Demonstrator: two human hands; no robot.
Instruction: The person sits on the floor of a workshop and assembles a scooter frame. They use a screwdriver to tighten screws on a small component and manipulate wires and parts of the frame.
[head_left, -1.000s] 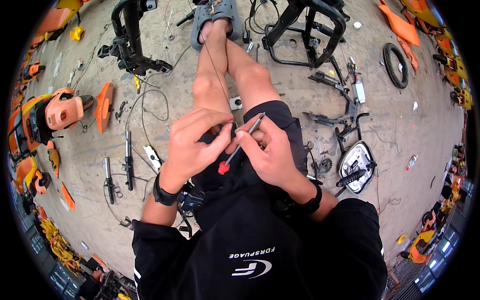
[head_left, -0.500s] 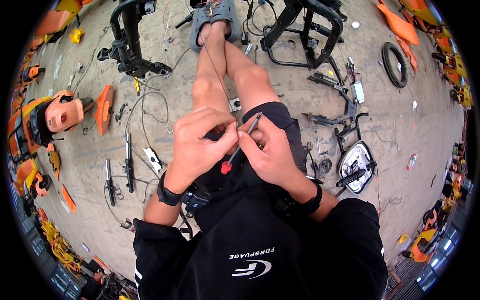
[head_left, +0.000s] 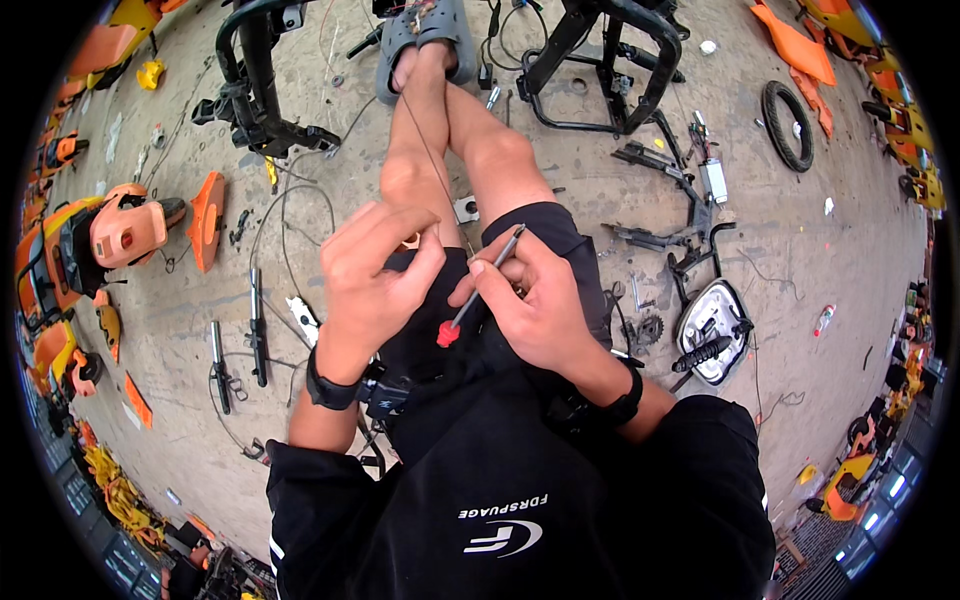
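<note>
Above my lap, my right hand (head_left: 535,305) is closed round a thin grey rod (head_left: 487,275) with a dark tip at its far end. A red knobby piece (head_left: 447,334) sits on the rod's near end, over the black shorts. A thin dark wire (head_left: 432,160) runs from near my feet to the fingertips of this hand. My left hand (head_left: 375,280) is apart from it on the left, fingers curled and thumb close to the forefinger. Whether anything small is pinched there is hidden.
Black metal frames (head_left: 600,70) stand ahead on both sides of my grey clogs (head_left: 425,45). To the right lie a tyre (head_left: 787,127), a white-lined shell (head_left: 715,325) and a toothed wheel (head_left: 650,329). Shock absorbers (head_left: 257,325), cables and orange panels (head_left: 207,222) are on the left.
My left hand has drawn away to the left from my right hand, where the fingertips had been together. The right hand and its rod have hardly moved.
</note>
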